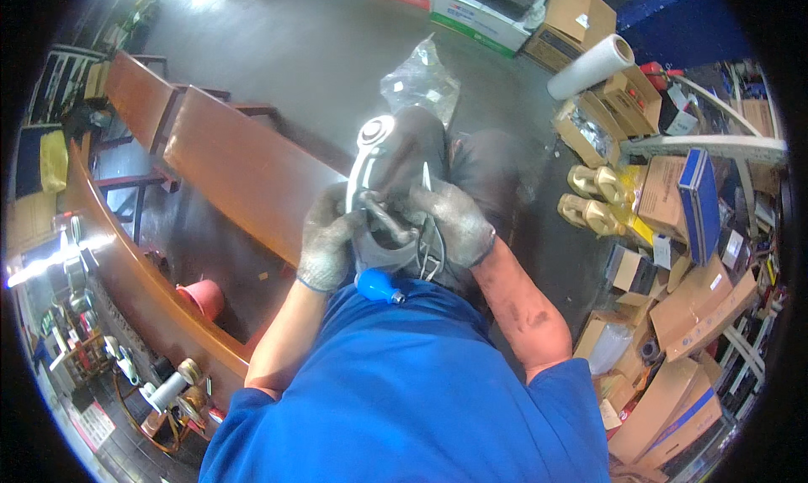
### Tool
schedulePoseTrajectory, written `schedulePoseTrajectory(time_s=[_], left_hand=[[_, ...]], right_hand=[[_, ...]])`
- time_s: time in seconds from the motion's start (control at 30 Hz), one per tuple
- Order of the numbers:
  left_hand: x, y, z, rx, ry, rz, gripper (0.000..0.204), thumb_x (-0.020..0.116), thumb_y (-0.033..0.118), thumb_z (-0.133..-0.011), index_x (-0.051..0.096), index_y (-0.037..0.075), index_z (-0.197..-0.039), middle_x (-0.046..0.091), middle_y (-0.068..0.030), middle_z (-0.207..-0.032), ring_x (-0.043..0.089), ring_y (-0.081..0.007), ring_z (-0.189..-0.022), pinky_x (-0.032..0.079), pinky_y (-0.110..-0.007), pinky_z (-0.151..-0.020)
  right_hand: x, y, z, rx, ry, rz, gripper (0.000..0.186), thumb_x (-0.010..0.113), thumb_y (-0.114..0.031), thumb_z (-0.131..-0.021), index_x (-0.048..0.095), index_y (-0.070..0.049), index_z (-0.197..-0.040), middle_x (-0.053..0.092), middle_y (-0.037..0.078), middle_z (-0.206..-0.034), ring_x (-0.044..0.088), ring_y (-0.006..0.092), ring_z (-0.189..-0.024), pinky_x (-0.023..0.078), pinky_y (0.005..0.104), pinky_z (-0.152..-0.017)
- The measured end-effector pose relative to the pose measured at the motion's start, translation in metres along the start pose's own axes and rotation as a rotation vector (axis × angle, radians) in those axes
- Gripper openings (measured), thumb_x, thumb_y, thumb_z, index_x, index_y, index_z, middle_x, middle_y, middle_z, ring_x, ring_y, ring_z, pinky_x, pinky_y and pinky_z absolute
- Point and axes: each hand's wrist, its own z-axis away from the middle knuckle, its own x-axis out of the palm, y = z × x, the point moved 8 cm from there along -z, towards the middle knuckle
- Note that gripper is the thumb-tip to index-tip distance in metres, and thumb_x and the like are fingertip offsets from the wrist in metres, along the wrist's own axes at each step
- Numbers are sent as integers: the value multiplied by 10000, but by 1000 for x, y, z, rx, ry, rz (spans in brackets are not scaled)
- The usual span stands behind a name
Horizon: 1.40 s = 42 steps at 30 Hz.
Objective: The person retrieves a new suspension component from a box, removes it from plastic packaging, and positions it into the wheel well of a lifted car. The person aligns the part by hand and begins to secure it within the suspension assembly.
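Note:
Both my hands wear grey, worn gloves and meet over my lap. My left hand (326, 237) is closed round the side of a silver curved metal part (357, 176) with a round ringed end, lying along my leg. My right hand (454, 224) is closed on a slim pointed tool (427, 178); its light tip points away from me, and thin dark loops show below my fingers. Between the hands lies a dark metal piece (389, 220), partly covered by the fingers. A blue bulb-shaped thing (376, 286) with a metal tip rests against my shirt.
Brown benches (244, 167) stand at the left, with a red bucket (202, 298) beneath. Clear plastic wrap (421, 79) lies on the floor ahead. At the right are cardboard boxes (690, 310), gold jugs (593, 199), a plastic film roll (592, 66) and a blue case (699, 205).

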Motion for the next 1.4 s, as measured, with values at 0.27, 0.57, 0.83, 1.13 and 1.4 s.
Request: schedulePoseTrajectory(time_s=[0.27, 0.57, 0.83, 1.13, 1.4], left_hand=[[-4, -3, -6, 0, -15, -9, 552, 702, 50, -868, 551, -82, -1383, 695, -211, -1307, 694, -293, -1177, 569, -431, -1076], [-11, -3, -7, 29, 13, -114, 643, 778, 126, -848, 529, -55, -1413, 690, -191, -1309, 698, -284, -1155, 574, -426, -1049], [-7, 1, -2, 24, 101, -151, 482, 776, 123, -938, 575, -26, -1350, 715, -168, -1281, 696, -240, -1147, 560, -405, -1055], [3, 3, -3, 17, 73, -93, 436, 761, 122, -964, 563, -25, -1324, 726, -180, -1229, 709, -242, -1091, 590, -386, -991], [0, 7, -1, -5, 90, -100, 405, 760, 102, -958, 586, -28, -1300, 723, -167, -1179, 706, -230, -1031, 588, -378, -941]], right_hand=[[-27, -3, 10, -124, 88, -219, 359, 550, -227, -1158, 636, 39, -1385, 734, 187, -1293, 742, 281, -1166, 624, 431, -1008], [-29, -16, 13, -255, 375, 745, 337, 569, -176, -1094, 678, 27, -1339, 766, 123, -1194, 731, 212, -1067, 576, 342, -930], [11, -12, 26, -187, 319, 613, 162, 712, -128, -1034, 708, -10, -1146, 718, 33, -912, 586, 59, -697, 480, 260, -605], [36, -64, 17, -347, 220, 739, 257, 831, -34, -912, 722, -26, -1145, 778, 80, -1051, 742, 131, -963, 602, 307, -858], [87, -60, 34, -655, 84, 1526, 357, 867, -96, -851, 711, -30, -1165, 763, 123, -995, 743, 163, -812, 601, 322, -764]])
